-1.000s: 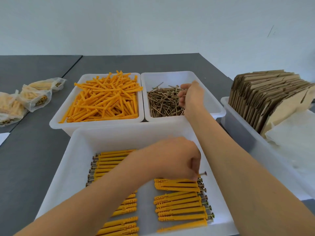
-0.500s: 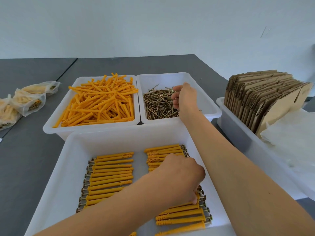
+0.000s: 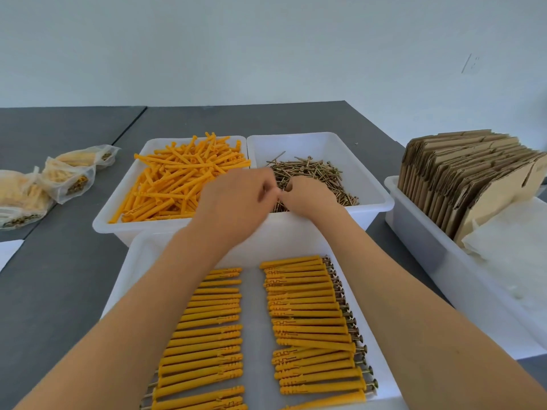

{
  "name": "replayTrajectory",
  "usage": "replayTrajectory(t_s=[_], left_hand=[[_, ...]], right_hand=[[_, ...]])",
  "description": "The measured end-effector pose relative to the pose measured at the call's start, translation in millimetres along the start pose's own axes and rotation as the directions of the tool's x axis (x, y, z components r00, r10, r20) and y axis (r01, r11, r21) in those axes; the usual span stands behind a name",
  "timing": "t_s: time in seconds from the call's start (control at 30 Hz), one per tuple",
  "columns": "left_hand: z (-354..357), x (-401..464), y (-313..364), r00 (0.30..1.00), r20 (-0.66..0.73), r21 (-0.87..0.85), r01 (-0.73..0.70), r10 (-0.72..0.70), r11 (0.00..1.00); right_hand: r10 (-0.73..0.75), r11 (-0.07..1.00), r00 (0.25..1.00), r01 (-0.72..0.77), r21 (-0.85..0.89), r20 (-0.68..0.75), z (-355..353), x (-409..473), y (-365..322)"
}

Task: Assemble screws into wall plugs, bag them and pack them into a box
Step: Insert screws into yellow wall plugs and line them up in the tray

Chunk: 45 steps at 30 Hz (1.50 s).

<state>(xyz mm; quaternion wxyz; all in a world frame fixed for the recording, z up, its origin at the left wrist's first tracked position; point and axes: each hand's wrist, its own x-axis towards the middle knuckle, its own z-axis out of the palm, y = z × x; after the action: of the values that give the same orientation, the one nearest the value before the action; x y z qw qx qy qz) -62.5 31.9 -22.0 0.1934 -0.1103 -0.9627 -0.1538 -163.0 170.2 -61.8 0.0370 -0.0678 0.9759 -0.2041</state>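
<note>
My left hand (image 3: 236, 199) and right hand (image 3: 307, 195) met fingertip to fingertip above the screws (image 3: 313, 176), fingers curled; whether they pinched one I could not tell. Loose plugs (image 3: 177, 182) sat alongside for easy reach; assembled ones (image 3: 307, 318) lay in rows nearest me.

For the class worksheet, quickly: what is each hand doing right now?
Left hand: fingers curled; held item cannot be told.
Right hand: curled over the screws; grip cannot be told.
</note>
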Motion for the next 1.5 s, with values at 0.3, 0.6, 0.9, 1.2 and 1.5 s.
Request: replayTrajectory(t_s=[0.3,0.6,0.9,1.2,1.5], left_hand=[[12,3,-51,0.882,0.190,0.336,0.354,-0.431,0.873],[20,9,-65,0.845,0.389,0.307,0.257,-0.367,0.917],[25,9,-68,0.930,0.013,-0.083,0.367,-0.367,0.926],[20,11,-73,0.810,-0.289,-0.396,0.385,-0.511,0.834],[10,14,-80,0.836,0.050,-0.267,0.538,-0.546,0.799]], right_hand=[[0.083,0.985,0.983,-0.056,-0.164,0.163,-9,-12,-8],[-0.009,0.999,0.973,0.019,0.039,-0.230,-1,-13,-7],[0.001,0.849,0.817,0.304,0.432,-0.576,-10,-13,-14],[0.148,0.657,0.866,0.275,0.702,-0.478,-14,-14,-14],[0.097,0.561,0.900,0.303,0.770,-0.424,-11,-20,-21]])
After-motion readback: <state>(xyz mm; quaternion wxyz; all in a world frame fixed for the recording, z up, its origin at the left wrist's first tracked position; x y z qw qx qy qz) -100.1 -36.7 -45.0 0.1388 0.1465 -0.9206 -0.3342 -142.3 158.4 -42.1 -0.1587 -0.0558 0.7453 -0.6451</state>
